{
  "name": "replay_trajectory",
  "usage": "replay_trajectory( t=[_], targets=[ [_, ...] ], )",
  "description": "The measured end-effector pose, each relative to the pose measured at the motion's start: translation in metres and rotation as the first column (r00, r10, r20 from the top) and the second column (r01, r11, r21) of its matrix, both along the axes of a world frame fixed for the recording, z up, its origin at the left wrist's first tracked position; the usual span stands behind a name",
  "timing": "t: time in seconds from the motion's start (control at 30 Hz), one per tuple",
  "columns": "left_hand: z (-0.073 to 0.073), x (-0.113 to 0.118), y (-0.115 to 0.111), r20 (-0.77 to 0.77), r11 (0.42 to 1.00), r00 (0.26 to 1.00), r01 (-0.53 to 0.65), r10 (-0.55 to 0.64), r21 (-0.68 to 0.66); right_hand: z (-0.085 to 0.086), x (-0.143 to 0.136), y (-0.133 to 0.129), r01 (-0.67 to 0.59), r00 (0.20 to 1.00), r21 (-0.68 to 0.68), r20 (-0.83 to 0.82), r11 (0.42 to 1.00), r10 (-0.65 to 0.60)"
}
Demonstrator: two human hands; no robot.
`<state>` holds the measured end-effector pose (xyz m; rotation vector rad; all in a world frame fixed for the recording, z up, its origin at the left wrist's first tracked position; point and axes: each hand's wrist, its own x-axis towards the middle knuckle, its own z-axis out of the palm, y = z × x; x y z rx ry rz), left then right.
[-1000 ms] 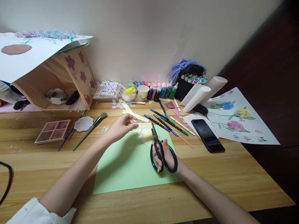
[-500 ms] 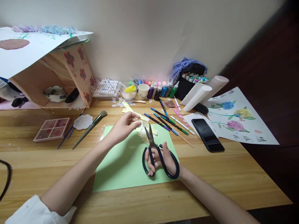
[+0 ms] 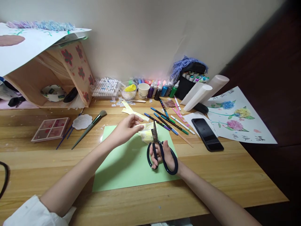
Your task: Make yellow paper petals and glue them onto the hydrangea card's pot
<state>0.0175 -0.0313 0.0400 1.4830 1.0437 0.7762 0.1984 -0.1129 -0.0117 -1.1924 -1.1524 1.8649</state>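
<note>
My left hand (image 3: 129,129) pinches a pale yellow strip (image 3: 149,126), which looks like paper, between thumb and fingers. The strip stretches right to the blades of black-handled scissors (image 3: 154,135). My right hand (image 3: 162,153) has its fingers and thumb in the scissor loops; the blades are nearly together at the strip's right end. Below the strip lie yellowish cut pieces (image 3: 146,137), partly hidden by it. Under both hands is a green sheet (image 3: 117,177). Two longer yellow strips (image 3: 135,113) rest on the table just beyond my left hand.
Several markers (image 3: 169,121) lie beyond the scissors, with a black phone (image 3: 207,135) and a flower drawing (image 3: 240,116) to the right. A big brush (image 3: 89,129), a white palette (image 3: 82,121) and a decorated box (image 3: 77,72) are on the left. Paint bottles (image 3: 164,90) and a cup (image 3: 143,91) line the wall.
The scissor blades have gone from spread apart to nearly closed on the strip, and the right hand has moved slightly up. The left hand has shifted slightly right with the strip.
</note>
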Motion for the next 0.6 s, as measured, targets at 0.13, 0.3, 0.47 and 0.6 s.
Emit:
replay_trajectory(
  t=[0.13,0.3,0.47,0.6],
  targets=[
    [0.0,0.0,0.0,-0.005,1.0,1.0,-0.007,0.007,0.0,0.003,0.001,0.001,-0.011,0.999,0.021,0.043,1.0,0.01],
    [0.003,-0.001,0.001,-0.021,1.0,1.0,-0.023,0.023,-0.018,0.002,0.0,0.002,0.042,0.998,0.006,0.05,0.999,-0.042],
    [0.007,-0.004,0.002,-0.013,0.999,0.999,-0.045,0.044,-0.012,-0.003,0.0,0.001,0.121,0.99,0.038,0.065,0.992,-0.123],
    [0.012,-0.006,0.004,-0.031,0.997,0.997,-0.073,0.073,-0.005,-0.008,0.002,0.003,0.136,0.99,-0.021,0.03,0.99,-0.136]
  ],
)
